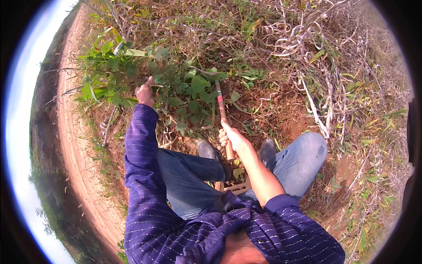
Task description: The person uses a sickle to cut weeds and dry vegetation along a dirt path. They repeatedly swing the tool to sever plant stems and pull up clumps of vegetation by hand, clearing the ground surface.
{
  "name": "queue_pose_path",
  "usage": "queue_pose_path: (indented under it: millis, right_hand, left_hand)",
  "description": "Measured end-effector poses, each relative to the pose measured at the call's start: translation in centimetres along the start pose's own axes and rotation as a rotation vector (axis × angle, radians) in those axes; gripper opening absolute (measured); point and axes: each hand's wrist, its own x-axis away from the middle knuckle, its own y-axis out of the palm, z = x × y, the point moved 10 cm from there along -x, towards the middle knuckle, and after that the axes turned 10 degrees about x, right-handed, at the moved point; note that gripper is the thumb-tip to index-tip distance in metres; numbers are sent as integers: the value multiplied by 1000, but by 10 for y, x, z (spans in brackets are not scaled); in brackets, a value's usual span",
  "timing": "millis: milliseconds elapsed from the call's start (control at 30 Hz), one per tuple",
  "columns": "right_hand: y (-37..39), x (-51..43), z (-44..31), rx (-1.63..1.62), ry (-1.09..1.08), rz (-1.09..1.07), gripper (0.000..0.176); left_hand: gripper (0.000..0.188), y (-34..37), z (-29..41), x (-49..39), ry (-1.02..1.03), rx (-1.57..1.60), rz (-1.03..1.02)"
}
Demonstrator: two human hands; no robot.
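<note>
My right hand (230, 137) is closed around the wooden handle (221, 109) of a long-handled tool, which looks like a sickle. A pink band marks the handle near its far end, where a thin, curved metal blade (206, 72) reaches left among leaves. To the left, my left hand (145, 94) is at the edge of the leafy green plants (197, 86), with one digit raised and the others curled. Leaves and the angle of the hand hide whether stems are in its grasp.
Dry, curled stalks (313, 95) lie at the right, with reddish bare soil (285, 112) beside them. My shoes (207, 150) stand near the lower end of the handle. Below my bent knees, part of a wooden seat or frame (242, 187) shows. A dirt track (74, 138) runs along the left.
</note>
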Motion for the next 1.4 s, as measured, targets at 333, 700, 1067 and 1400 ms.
queue_pose_path:
  millis: [333,700,1067,1400]
  right_hand:
    - [-8,-25,2,13,-88,-64,51]
    - [-3,-36,-5,-65,-36,-109,47]
    - [-24,-9,13,-31,-142,-100,39]
    - [13,106,12,129,-153,93,38]
  left_hand:
    - [87,21,-5,-35,483,-951,36]
    - [55,-30,-14,-65,170,-601,12]
    - [59,1,25,-50,412,-944,286]
    - [54,34,59,-8,559,-917,451]
